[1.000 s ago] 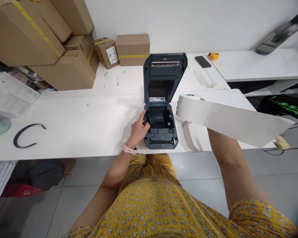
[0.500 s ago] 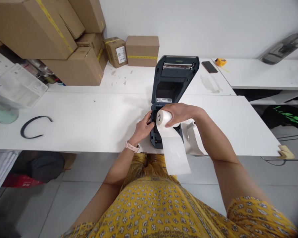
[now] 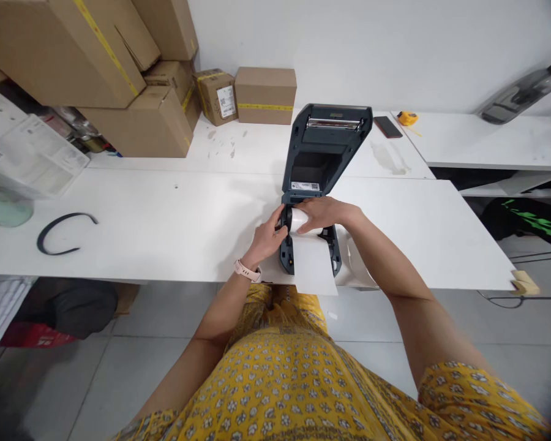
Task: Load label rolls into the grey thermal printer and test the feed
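A dark grey label printer (image 3: 319,147) stands open at the near edge of the white table (image 3: 165,220), its lid tilted up and back. My right hand (image 3: 324,213) grips a white paper roll (image 3: 299,220) down in the printer's bay. The roll's loose end (image 3: 313,266) lies over the printer's front and hangs past the table edge. My left hand (image 3: 270,236), with a pink watch at the wrist, presses against the printer's left side by the roll holder.
Cardboard boxes (image 3: 133,116) are stacked at the back left, two smaller boxes (image 3: 265,95) by the wall. A black curved strap (image 3: 62,231) lies at left. A phone (image 3: 387,126) and a yellow tape measure (image 3: 408,116) sit behind the printer. A second paper strip (image 3: 356,269) lies right of it.
My right hand brought the roll from the right, over the printer and down into its bay. The trailing paper now drapes over the front. My left hand stayed at the printer's left side.
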`<state>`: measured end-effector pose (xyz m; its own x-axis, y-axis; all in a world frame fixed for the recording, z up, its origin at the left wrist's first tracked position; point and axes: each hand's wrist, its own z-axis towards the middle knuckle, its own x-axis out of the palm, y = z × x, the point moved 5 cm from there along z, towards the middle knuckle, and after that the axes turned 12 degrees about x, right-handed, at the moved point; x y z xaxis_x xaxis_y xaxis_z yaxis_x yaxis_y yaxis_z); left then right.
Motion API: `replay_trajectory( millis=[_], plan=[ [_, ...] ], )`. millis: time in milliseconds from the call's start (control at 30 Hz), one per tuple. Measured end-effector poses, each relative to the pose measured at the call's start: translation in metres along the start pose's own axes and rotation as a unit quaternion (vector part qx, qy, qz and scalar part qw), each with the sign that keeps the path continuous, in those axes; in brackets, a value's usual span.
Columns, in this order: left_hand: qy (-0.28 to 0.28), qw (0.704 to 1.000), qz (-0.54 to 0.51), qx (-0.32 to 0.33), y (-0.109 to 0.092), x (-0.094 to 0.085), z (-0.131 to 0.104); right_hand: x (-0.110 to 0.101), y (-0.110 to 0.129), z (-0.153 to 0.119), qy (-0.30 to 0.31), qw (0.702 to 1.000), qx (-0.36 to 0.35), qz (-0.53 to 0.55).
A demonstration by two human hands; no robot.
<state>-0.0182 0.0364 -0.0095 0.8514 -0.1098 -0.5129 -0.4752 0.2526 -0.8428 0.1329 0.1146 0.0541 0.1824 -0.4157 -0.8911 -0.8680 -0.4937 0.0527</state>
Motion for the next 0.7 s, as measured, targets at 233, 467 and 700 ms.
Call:
replay_trajectory(
  millis=[233,467,700],
  plan=[
    [-0.007,1.000,-0.021,0.016,0.001,0.001,0.000,-0.054,-0.029,-0.050,-0.332,0.872,-0.100,0.345],
    [-0.018,0.997,-0.077,0.011,0.011,0.003,-0.002,-0.106,-0.063,-0.029,-0.362,0.854,-0.104,0.360],
    [-0.054,0.986,-0.157,-0.010,0.022,0.009,-0.005,-0.092,-0.049,-0.067,-0.534,0.739,-0.032,0.410]
  ],
)
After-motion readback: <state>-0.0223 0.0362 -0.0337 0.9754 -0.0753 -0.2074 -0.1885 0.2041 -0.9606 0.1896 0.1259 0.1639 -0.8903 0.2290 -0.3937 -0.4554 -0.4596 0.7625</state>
